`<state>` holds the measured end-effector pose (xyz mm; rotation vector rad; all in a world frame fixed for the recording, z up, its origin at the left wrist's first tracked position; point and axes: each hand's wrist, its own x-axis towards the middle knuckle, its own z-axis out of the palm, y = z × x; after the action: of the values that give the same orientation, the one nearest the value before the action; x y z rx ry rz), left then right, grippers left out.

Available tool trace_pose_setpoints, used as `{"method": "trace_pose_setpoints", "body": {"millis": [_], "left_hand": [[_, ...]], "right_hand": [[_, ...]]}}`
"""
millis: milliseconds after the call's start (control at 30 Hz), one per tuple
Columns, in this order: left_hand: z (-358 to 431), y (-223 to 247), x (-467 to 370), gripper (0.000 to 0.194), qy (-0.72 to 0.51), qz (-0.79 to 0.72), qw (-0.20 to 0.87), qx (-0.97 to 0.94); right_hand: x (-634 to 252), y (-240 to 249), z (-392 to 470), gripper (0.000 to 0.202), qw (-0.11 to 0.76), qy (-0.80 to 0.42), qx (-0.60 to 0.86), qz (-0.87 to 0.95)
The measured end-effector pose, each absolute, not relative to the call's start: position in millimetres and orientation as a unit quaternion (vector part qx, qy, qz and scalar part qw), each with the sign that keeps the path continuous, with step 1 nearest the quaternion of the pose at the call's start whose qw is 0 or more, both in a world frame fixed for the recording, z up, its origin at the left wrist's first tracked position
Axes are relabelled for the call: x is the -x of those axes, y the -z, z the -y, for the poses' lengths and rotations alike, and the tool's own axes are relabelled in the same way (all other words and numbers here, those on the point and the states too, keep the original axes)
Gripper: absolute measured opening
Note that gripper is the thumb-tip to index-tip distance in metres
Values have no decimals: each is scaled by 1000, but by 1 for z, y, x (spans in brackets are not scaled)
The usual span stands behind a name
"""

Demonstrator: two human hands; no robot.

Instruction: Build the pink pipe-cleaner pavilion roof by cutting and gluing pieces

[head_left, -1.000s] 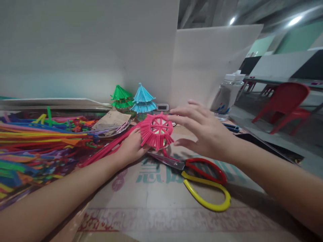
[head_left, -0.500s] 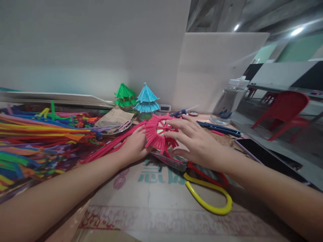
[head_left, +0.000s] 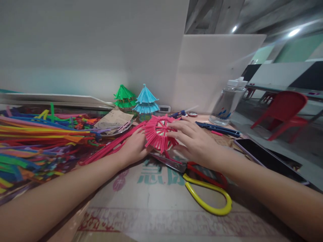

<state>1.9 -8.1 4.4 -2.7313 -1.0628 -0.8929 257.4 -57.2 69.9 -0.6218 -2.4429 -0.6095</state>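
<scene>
A round pink pipe-cleaner piece (head_left: pixel 157 136), with short strips fanned around a spoked ring, stands tilted between my two hands. My left hand (head_left: pixel 136 144) is closed on its left side, the fingertips partly hidden behind it. Around its right edge curve the fingers of my right hand (head_left: pixel 196 139), with the thumb lower down. Scissors (head_left: pixel 208 196) with a yellow and a red handle lie just below, blades pointing towards the pink piece. Long pink pipe cleaners (head_left: pixel 108 149) run beneath my left wrist.
Colourful pipe cleaners (head_left: pixel 45 134) are heaped at the left. Behind stand a green pagoda-like model (head_left: pixel 124 95) and a blue one (head_left: pixel 145 101). To the right are a water bottle (head_left: pixel 225 104), dark blue pliers (head_left: pixel 218 129) and a phone (head_left: pixel 264 159).
The pink piece has turned slightly, so its spoked middle shows more. My right fingers have shifted a little to the right along its edge. My left hand has barely moved.
</scene>
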Motion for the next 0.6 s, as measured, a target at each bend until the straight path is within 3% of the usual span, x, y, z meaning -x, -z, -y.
{"method": "trace_pose_setpoints", "body": {"millis": [300, 467, 567, 600], "left_hand": [[9, -6, -3, 37, 282, 346, 33, 894], [5, -1, -1, 38, 318, 401, -37, 858], [2, 1, 0, 35, 336, 415, -65, 843], [2, 2, 0, 34, 341, 414, -69, 841]], "right_hand": [[-257, -70, 57, 41, 264, 199, 234, 914], [-266, -77, 51, 33, 350, 129, 246, 894], [-272, -70, 44, 13, 421, 66, 328, 843], [-273, -64, 41, 15, 445, 40, 367, 816]]}}
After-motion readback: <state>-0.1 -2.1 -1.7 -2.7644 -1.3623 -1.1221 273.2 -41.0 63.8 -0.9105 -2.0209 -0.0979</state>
